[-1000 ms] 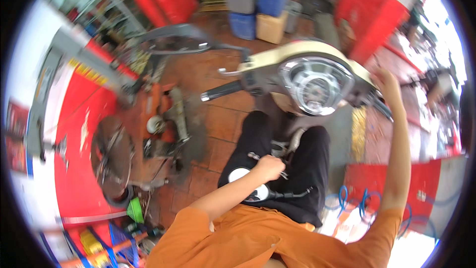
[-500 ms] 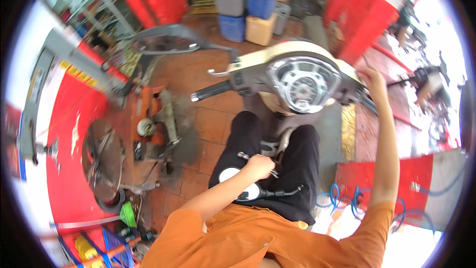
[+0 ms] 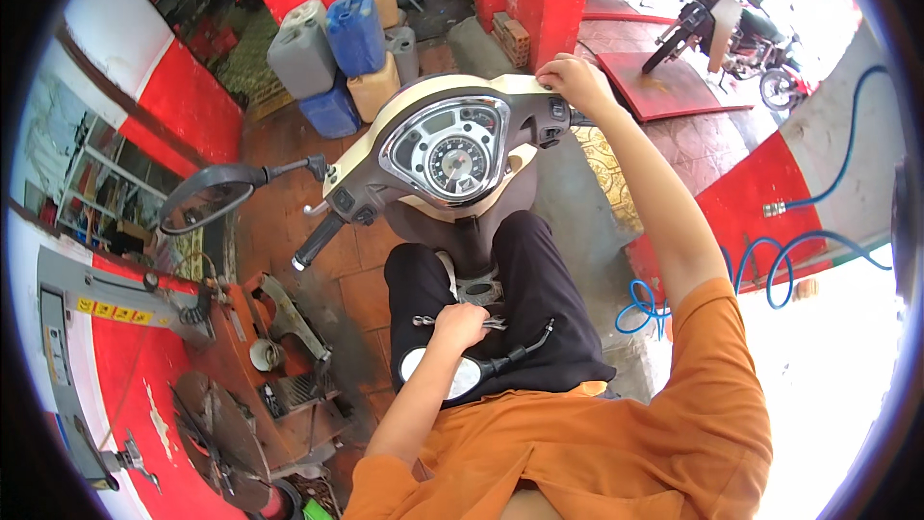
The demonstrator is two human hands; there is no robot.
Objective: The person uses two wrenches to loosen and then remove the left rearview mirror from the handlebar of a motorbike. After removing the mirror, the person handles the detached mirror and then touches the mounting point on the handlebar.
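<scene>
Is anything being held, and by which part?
Left hand: silver metal wrench-like tools, held around the middle, ends protruding. Right hand: at the cream scooter handlebar cover's right end; whether it holds anything is unclear.

Red-and-white walls (image 3: 188, 106) – terracotta tile floor (image 3: 362, 299) – shelving (image 3: 114, 162) left, white glare (image 3: 818, 376) lower right.

Clear air above the right thigh (image 3: 544, 274)
A path is left open between the left hand (image 3: 461, 325) and the right hand (image 3: 579, 83); it is barred ahead by the instrument panel (image 3: 452, 156), over the lap by a mirror (image 3: 466, 378).
</scene>
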